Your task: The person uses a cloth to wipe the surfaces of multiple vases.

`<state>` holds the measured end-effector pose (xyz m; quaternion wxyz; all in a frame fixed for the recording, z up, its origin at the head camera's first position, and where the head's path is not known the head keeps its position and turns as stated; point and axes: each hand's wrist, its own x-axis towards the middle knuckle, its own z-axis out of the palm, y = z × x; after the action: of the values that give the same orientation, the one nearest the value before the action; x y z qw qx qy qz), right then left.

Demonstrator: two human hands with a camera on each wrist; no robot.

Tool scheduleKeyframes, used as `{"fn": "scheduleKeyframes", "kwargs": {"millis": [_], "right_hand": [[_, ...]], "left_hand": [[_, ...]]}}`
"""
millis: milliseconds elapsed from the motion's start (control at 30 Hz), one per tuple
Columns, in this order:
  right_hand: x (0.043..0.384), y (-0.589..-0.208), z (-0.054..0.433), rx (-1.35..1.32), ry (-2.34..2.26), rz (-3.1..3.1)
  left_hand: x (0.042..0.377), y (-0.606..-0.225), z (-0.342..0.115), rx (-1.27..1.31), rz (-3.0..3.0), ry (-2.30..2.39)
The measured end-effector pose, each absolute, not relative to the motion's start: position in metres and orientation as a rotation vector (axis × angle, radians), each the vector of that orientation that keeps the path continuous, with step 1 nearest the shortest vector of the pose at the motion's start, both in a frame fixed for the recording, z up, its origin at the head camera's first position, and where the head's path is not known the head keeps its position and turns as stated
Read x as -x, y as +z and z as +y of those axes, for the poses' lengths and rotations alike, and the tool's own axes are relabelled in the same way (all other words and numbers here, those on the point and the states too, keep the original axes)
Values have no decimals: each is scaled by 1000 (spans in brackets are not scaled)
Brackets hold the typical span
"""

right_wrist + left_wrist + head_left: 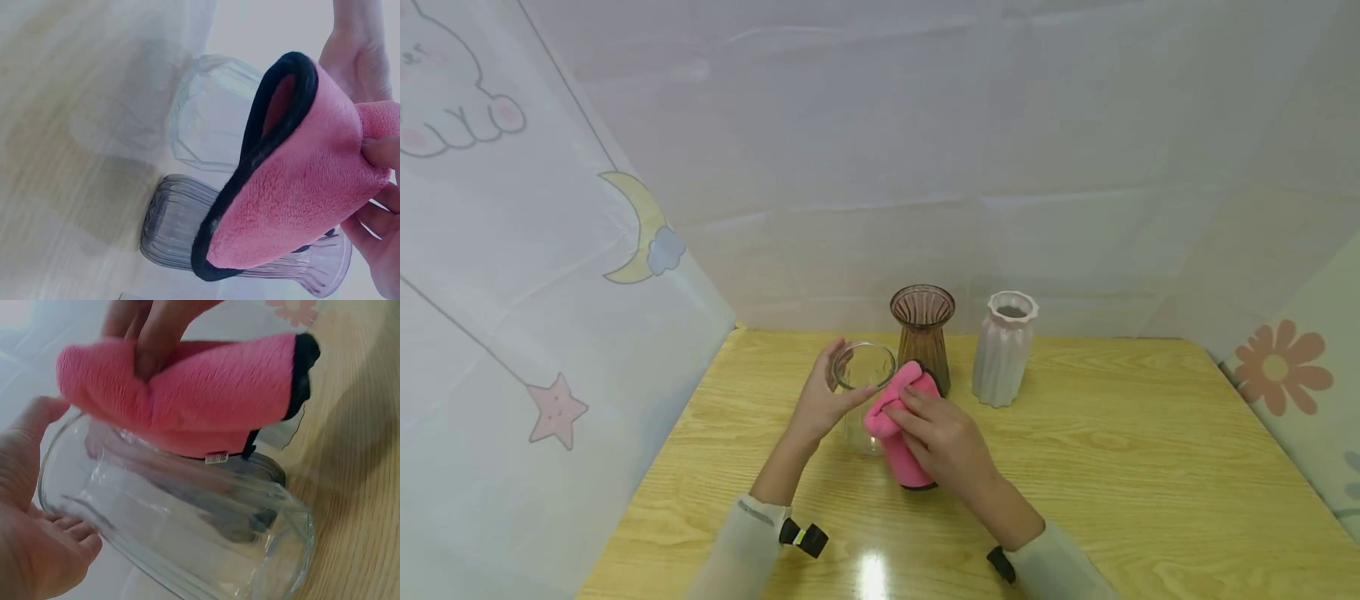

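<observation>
A clear glass vase (859,417) stands on the table, its round mouth facing up. My left hand (823,400) holds it around the upper part, thumb on the near side and fingers on the far left side. In the left wrist view the glass vase (187,519) shows its faceted base on the wood. My right hand (947,437) pinches a folded pink cloth (910,462) with dark edging. The cloth (300,194) hangs down from the fingers, overlapping the right side of the clear vase in the head view.
Just behind the cloth stands a brownish-purple ribbed glass vase (922,333) with a flared mouth. A white fluted vase (1002,358) is to its right. The wooden table (1135,483) ends at a pale printed backdrop (865,167) at the back and sides.
</observation>
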<state>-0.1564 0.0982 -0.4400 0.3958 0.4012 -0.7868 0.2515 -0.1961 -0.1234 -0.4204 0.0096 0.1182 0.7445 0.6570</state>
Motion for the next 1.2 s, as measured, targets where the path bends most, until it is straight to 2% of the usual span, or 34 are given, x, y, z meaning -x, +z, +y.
{"fn": "scheduleKeyframes", "kwargs": {"millis": [133, 533, 1200], "right_hand": [[162, -438, 95, -1021, 657, -1999], [171, -459, 82, -1020, 663, -2001], [158, -471, 81, -1057, 637, -2201]], "left_hand": [[192, -418, -116, -262, 2390, 2046], [191, -416, -109, -168, 2418, 2044], [202, -421, -127, -449, 2359, 1945]]}}
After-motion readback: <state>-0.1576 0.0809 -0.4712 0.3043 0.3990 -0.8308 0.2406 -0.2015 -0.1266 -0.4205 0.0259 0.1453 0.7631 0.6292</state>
